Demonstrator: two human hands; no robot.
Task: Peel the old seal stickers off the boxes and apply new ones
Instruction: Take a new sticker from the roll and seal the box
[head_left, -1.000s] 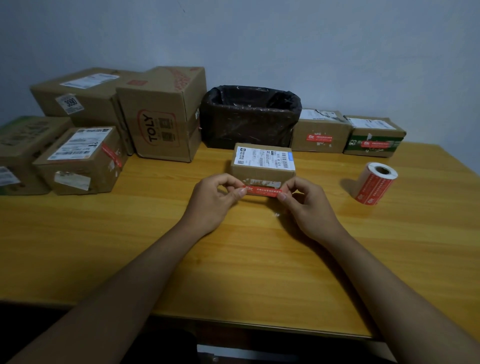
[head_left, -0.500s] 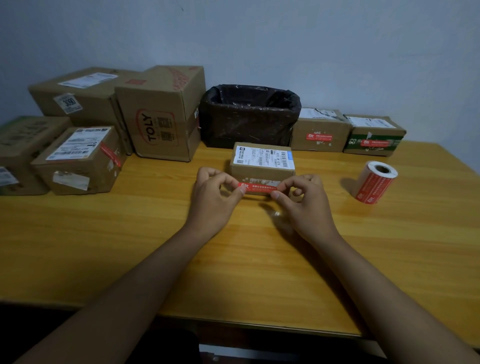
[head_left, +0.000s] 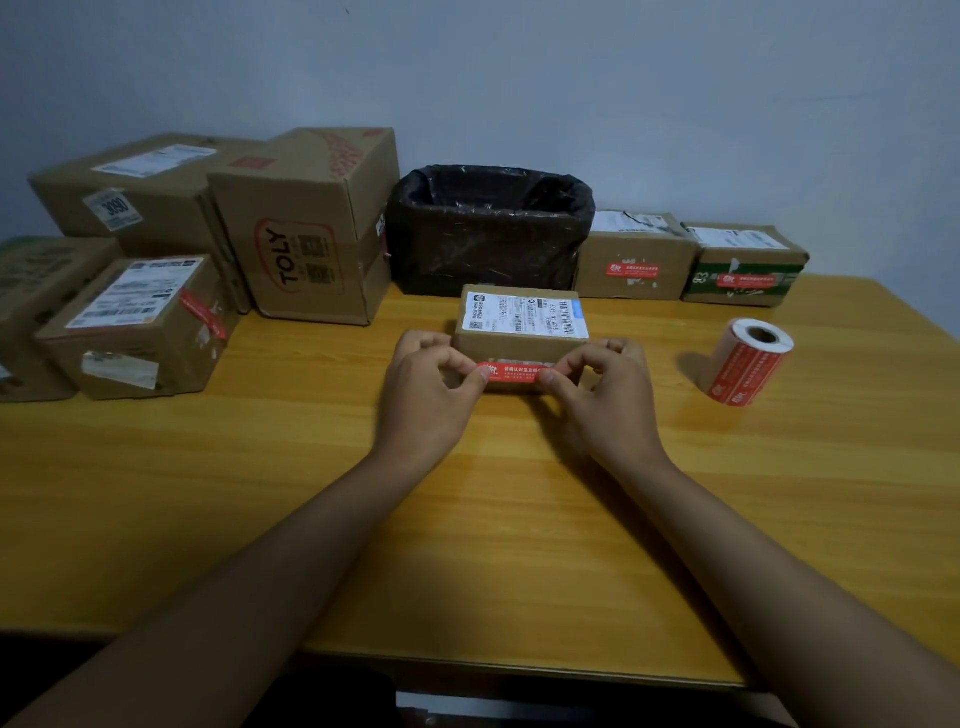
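Holding a red sticker stretched flat between both hands, right at the front face of the small box in the middle of the table. Left hand pinching the sticker's left end with thumb and forefinger, other fingers curled in; right hand pinching the right end the same way. Cannot tell whether the sticker is already touching the cardboard or hovering just off it. Judged to be the step of laying a new seal on this box.

Risks from here: landing crooked if one hand presses down ahead of the other; trapping a wrinkle or bubble if the middle sags onto the face before the ends are lined up; sticking to the fingertips and lifting back off on release; shoving the light box backward toward the black-lined bin while pressing, with nothing bracing it from behind. Folding the sticky side onto itself if the stretch goes slack.

Elsewhere: roll of red stickers lying to the right, well apart from the hands. Two small sealed boxes at the back right, red seals showing. Several larger boxes stacked at the left.
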